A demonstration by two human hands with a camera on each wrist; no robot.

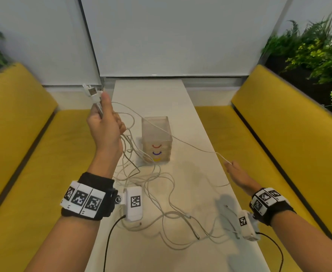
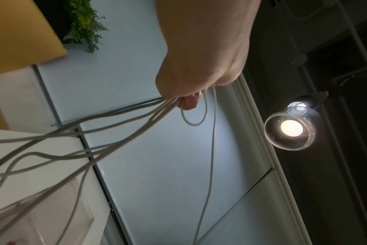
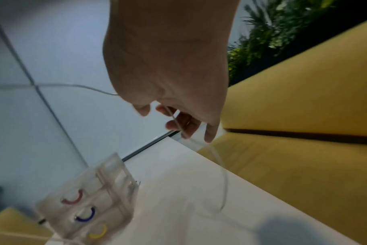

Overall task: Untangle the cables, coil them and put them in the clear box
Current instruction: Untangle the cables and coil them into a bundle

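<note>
My left hand (image 1: 105, 122) is raised above the table's left side and grips a bunch of white cables (image 2: 124, 119), with USB plugs (image 1: 91, 92) sticking up past the thumb. Several strands hang from it to a loose tangle (image 1: 161, 193) on the white table (image 1: 190, 118). One thin cable (image 1: 190, 146) runs taut across the clear box (image 1: 156, 141) to my right hand (image 1: 236, 172), which pinches it (image 3: 176, 122) low near the table's right edge. The clear box (image 3: 88, 207) stands upright mid-table, with red, blue and yellow arcs on its front.
Yellow benches (image 1: 279, 146) flank the narrow table on both sides. A white wall panel (image 1: 161, 36) closes the far end. Green plants (image 1: 318, 52) stand behind the right bench. Black leads (image 1: 110, 236) trail from the wrist cameras over the near table.
</note>
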